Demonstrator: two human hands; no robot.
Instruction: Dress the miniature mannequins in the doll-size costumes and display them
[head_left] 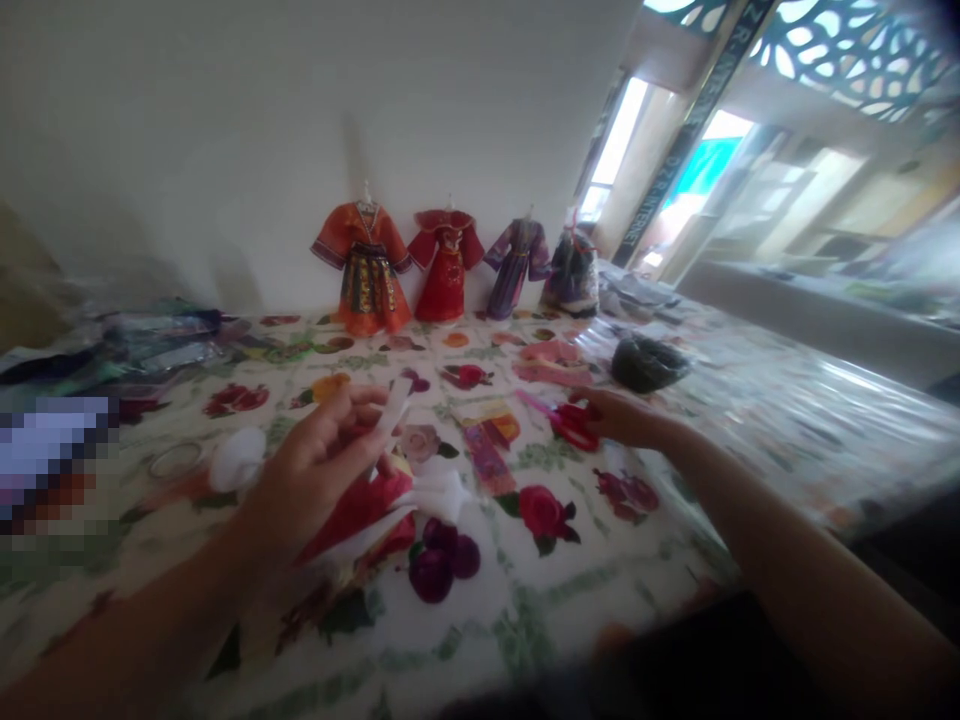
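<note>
While left hand (319, 455) pinches white strip (393, 406) and right hand (619, 413) grips scissors (576, 428), post (687, 128) reads "DZR-INTERNET".

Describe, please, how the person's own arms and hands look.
The left hand and the right hand are ungloved. The left forearm and right forearm show no sleeve in view, and no watch or bracelet is visible; blur prevents checking for finger rings.

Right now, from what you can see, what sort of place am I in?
Probably a craft or sewing workspace: four miniature outfits stand in a row on the flower-patterned tablecloth, red-handled scissors are at your right hand, and your left hand holds a white strip.
</note>
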